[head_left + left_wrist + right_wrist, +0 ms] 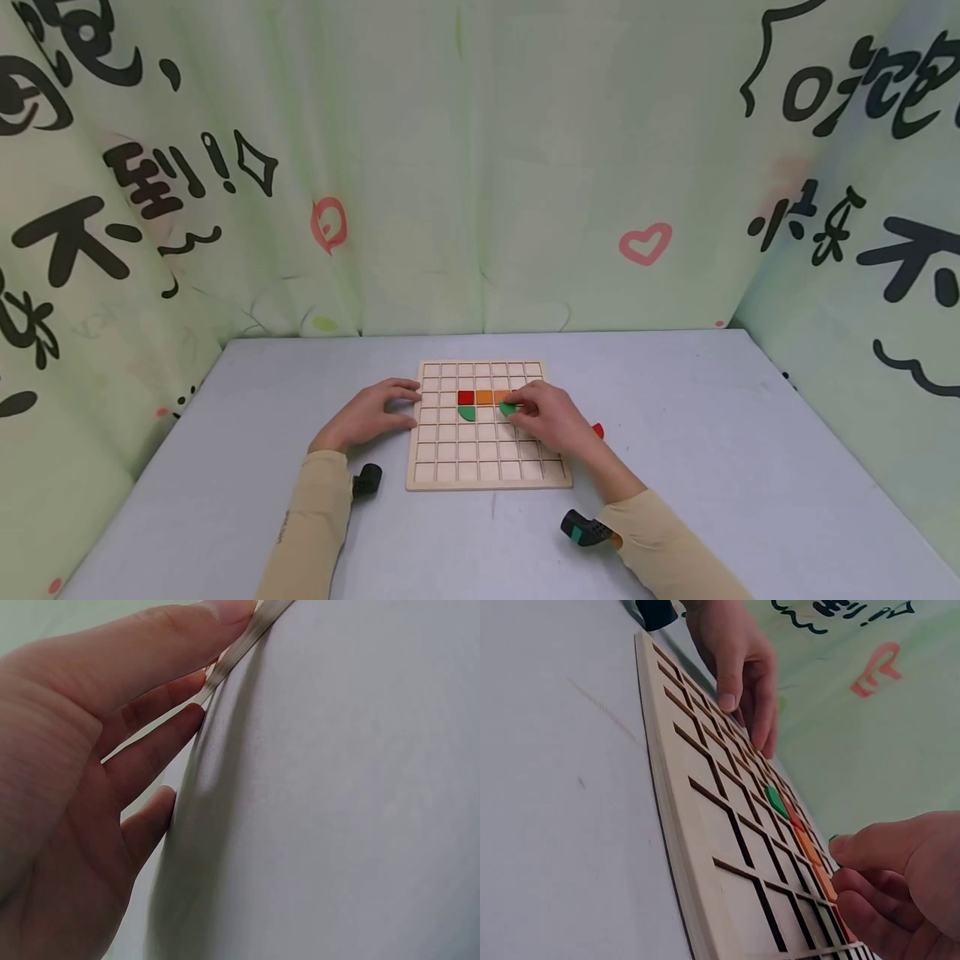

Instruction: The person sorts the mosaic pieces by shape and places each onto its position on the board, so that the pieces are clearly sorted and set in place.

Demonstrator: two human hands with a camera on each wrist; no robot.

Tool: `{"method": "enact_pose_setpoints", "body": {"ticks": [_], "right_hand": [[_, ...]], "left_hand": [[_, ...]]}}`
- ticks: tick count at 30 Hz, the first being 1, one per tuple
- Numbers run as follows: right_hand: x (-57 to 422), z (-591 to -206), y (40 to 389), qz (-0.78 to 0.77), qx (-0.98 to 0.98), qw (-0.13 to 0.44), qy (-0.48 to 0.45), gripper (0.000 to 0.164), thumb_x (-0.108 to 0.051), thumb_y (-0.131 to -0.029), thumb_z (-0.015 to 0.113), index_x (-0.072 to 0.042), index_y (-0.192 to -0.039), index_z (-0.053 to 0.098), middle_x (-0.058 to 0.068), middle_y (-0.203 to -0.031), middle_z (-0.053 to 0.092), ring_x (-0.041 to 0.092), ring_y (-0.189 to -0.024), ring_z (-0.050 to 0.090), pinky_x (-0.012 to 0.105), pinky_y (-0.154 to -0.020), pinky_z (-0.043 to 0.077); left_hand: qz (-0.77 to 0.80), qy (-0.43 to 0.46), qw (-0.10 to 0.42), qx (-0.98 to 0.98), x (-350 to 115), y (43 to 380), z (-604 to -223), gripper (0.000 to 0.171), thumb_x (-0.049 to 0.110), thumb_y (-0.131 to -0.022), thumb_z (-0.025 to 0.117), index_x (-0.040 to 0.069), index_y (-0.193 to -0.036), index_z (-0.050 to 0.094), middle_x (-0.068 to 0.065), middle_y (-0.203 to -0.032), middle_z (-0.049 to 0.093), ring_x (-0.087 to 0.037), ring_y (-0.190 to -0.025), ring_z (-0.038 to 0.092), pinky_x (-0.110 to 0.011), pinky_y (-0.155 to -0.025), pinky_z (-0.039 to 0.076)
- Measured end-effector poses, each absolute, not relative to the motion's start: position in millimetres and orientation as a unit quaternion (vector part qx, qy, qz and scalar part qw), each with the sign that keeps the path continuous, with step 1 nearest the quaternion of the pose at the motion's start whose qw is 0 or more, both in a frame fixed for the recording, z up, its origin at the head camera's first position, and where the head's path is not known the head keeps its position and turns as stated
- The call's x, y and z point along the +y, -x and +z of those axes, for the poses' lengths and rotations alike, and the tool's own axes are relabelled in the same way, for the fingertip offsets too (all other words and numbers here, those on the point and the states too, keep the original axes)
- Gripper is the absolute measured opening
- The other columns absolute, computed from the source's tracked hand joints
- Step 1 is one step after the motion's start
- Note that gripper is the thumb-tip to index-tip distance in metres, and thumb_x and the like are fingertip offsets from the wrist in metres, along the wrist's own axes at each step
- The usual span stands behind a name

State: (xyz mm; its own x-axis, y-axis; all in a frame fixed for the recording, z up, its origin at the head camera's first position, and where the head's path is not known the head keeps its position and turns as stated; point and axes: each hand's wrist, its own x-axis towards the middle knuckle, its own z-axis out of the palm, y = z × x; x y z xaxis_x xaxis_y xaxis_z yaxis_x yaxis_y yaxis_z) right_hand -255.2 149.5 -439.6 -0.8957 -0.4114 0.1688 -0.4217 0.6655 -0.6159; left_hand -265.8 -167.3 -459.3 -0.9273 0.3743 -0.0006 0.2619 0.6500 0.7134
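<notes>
A wooden grid board (450,477) with square cells lies on the table. My left hand (369,415) rests against its left edge, thumb and fingers spread and slightly bent, fingertips at the rim. Over the board, my right hand (551,421) pinches a green rounded piece (507,409) between thumb and fingers, low over the cells; the fingers hide part of it. In the row above sit a red square (466,398) and orange squares (484,397), with another red piece (846,927) partly behind the right fingers. A green quarter-circle piece (467,413) lies below the red square.
Another red piece (597,431) shows on the table just right of the board, partly hidden by the right wrist. Black wrist cameras (367,481) stick out from both sleeves. A pale green curtain (480,167) with black writing surrounds the white table (720,467).
</notes>
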Motion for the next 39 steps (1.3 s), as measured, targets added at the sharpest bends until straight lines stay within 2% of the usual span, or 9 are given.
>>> {"method": "enact_pose_setpoints", "body": {"ticks": [14, 19, 39], "right_hand": [[120.7, -439.9, 257.3, 0.321, -0.922, -0.031, -0.215, 0.019, -0.006, -0.086, 0.072, -0.004, -0.105, 0.074, 0.003, -0.094, 0.061, 0.014, -0.076, 0.050, 0.024, -0.066, 0.046], [116.4, -441.7, 258.8, 0.305, -0.923, -0.022, -0.235, 0.018, -0.004, -0.085, 0.072, -0.003, -0.103, 0.074, 0.002, -0.088, 0.060, 0.014, -0.074, 0.049, 0.024, -0.063, 0.043], [110.8, -446.3, 262.2, 0.302, -0.927, 0.001, -0.224, 0.016, -0.007, -0.085, 0.074, -0.003, -0.100, 0.074, 0.002, -0.088, 0.059, 0.014, -0.073, 0.047, 0.024, -0.062, 0.042]], "left_hand": [[0.374, -0.182, 0.071, 0.907, -168.2, 265.3, -459.8, 0.042, 0.020, -0.085, 0.077, 0.007, -0.123, 0.068, -0.003, -0.141, 0.052, -0.028, -0.136, 0.040, -0.047, -0.113, 0.034], [0.372, -0.182, 0.068, 0.908, -167.7, 266.7, -460.1, 0.042, 0.019, -0.084, 0.078, 0.006, -0.123, 0.068, -0.003, -0.141, 0.052, -0.028, -0.137, 0.040, -0.046, -0.113, 0.033], [0.370, -0.185, 0.071, 0.908, -169.7, 268.2, -460.6, 0.044, 0.021, -0.084, 0.079, 0.007, -0.123, 0.068, -0.003, -0.141, 0.052, -0.027, -0.137, 0.040, -0.045, -0.114, 0.033]]}}
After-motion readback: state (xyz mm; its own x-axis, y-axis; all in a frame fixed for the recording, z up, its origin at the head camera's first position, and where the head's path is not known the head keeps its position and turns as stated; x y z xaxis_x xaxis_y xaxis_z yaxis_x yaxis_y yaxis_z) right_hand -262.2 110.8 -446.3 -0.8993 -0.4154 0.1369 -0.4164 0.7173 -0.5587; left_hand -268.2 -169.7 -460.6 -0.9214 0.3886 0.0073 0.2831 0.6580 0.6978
